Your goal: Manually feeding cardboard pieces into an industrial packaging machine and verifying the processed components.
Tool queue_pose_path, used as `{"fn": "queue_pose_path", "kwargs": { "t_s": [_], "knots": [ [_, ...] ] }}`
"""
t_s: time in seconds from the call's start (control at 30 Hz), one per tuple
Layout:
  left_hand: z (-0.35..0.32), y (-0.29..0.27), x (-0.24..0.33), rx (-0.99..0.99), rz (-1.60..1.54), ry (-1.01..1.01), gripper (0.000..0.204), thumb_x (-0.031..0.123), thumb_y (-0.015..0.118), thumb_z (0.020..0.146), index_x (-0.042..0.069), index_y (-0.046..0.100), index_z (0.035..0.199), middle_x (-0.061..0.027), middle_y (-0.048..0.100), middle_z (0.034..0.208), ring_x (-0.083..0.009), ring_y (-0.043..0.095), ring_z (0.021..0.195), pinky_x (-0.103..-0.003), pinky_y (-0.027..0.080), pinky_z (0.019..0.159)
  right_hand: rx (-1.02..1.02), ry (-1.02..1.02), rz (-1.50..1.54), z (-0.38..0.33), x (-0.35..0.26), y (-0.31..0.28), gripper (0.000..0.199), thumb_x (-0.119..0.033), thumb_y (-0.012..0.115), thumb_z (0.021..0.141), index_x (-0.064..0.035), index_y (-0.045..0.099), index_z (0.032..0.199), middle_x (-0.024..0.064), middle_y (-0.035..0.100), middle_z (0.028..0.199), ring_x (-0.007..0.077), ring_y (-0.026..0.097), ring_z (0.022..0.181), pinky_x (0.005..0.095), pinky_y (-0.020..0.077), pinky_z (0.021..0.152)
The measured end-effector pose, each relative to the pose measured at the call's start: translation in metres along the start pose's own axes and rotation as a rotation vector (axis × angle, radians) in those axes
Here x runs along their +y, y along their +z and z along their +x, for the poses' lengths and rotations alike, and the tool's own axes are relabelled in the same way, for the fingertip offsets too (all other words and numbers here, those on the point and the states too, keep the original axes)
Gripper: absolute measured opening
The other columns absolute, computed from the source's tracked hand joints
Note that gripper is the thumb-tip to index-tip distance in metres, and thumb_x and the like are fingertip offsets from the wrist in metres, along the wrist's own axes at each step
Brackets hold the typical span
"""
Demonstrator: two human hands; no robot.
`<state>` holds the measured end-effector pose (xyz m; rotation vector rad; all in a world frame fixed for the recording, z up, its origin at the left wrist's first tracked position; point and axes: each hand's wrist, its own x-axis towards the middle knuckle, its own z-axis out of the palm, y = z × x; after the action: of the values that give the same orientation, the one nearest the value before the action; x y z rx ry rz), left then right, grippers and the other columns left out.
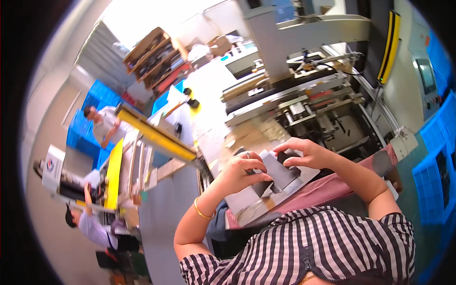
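In front of my body, both hands work on a grey folded piece (281,172) with dark edges, which looks like card or thin sheet. My left hand (243,172), with a ring and a gold bangle, is closed on its left side, thumb and fingers pinched together. At the far right edge, my right hand (303,154) curls its fingers over a dark flap. Both hands hide part of the piece. Under it lies a pale flat board (247,203) with a brown patch near its front edge.
A red checked cloth (332,187) runs along the front edge beside the board. A large machine (323,104) with rails stands ahead on the right. Blue crates (434,175) are stacked at far right. Two people (102,124) are at the left, near a yellow-edged machine (156,135).
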<state>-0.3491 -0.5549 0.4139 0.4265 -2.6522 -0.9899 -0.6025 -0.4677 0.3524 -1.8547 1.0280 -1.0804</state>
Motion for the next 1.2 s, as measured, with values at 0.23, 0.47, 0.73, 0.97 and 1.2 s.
{"fn": "queue_pose_path", "kwargs": {
  "t_s": [0.23, 0.47, 0.73, 0.97, 1.2],
  "knots": [
    [0.105, 0.023, -0.062, 0.223, 0.140, 0.146, 0.041, 0.015, 0.087, 0.066, 0.007, 0.069, 0.102, -0.0089, 0.065, 0.105, -0.0277, 0.058, 0.103, -0.040, 0.047, 0.089, 0.350, -0.125, -0.488, 0.020, 0.051, -0.060, 0.059, -0.032, 0.077, 0.080, -0.0081, 0.057, 0.130, 0.0071, 0.065, 0.108, 0.0261, 0.056, 0.104, 0.0399, 0.0417, 0.096],
    [0.237, -0.031, -0.159, 0.341, -0.562, -0.121, 0.062, 0.001, 0.077, 0.078, 0.005, 0.050, 0.134, -0.0064, 0.067, 0.108, -0.0133, 0.064, 0.092, -0.027, 0.053, 0.079, 0.277, 0.101, -0.038, 0.126, 0.126, -0.190, 0.064, -0.033, 0.076, 0.084, 0.0019, 0.051, 0.132, 0.0144, 0.069, 0.102, 0.0226, 0.067, 0.089, 0.0327, 0.0521, 0.081],
    [0.337, -0.096, -0.160, 0.456, 0.071, 0.081, 0.074, 0.016, 0.082, 0.078, 0.005, 0.044, 0.140, -0.0115, 0.072, 0.102, -0.0190, 0.067, 0.098, -0.034, 0.050, 0.093, 0.283, -0.112, -0.430, 0.211, 0.118, -0.284, 0.064, -0.025, 0.074, 0.086, -0.0031, 0.046, 0.140, 0.0084, 0.070, 0.103, 0.0169, 0.066, 0.096, 0.0286, 0.0501, 0.088],
    [0.212, -0.056, -0.141, 0.622, 0.013, 0.054, 0.075, 0.023, 0.082, 0.077, 0.009, 0.045, 0.141, -0.0113, 0.061, 0.129, -0.0255, 0.059, 0.113, -0.037, 0.049, 0.093, 0.818, 0.010, 0.153, 0.138, 0.048, -0.146, 0.033, -0.033, 0.058, 0.098, -0.0015, 0.067, 0.098, 0.0087, 0.069, 0.100, 0.0170, 0.064, 0.094, 0.0322, 0.0482, 0.086],
    [-0.098, -0.017, -0.155, 0.714, -0.219, -0.334, 0.026, 0.008, 0.068, 0.090, 0.002, 0.066, 0.115, -0.0068, 0.071, 0.102, -0.0125, 0.066, 0.092, -0.027, 0.051, 0.080, -0.313, 0.040, 0.165, 0.032, 0.032, 0.093, 0.021, -0.010, 0.066, 0.090, -0.0045, 0.068, 0.111, 0.0089, 0.073, 0.096, 0.0227, 0.069, 0.091, 0.0337, 0.0533, 0.082]
  ]
}}
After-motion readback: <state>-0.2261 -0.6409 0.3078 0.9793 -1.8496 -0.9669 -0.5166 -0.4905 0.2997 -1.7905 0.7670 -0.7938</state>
